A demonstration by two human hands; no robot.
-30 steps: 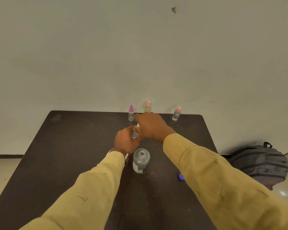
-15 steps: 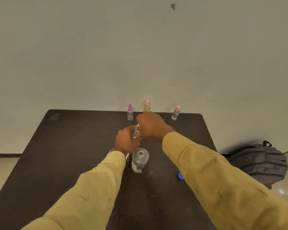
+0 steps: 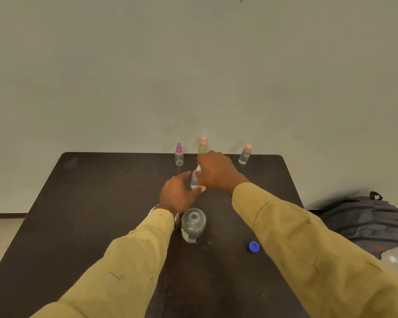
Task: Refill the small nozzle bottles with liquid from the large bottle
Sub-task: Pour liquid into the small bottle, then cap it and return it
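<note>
Small nozzle bottle [image 3: 194, 180]: above table [image 3: 101, 191] centre, between both hands, long axis near upright.
Left hand [image 3: 178, 196] grips its body; right hand [image 3: 216, 173] curls over its top, fingertips hidden.
Large bottle [image 3: 193, 224]: uncapped, upright, just nearside of left wrist, left hand nearer.
Blue cap [image 3: 254, 246]: well right.
Row of capped bottles [image 3: 202, 148]: along far edge, close behind right hand.
Open room: left side.

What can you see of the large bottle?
The large bottle is clear plastic, with a white and blue label low on its side. It stands upright on the dark table, mouth open, no cap on. Nothing grips it; the left sleeve lies close beside it, contact unclear. A blue cap lies apart to its right.
</note>
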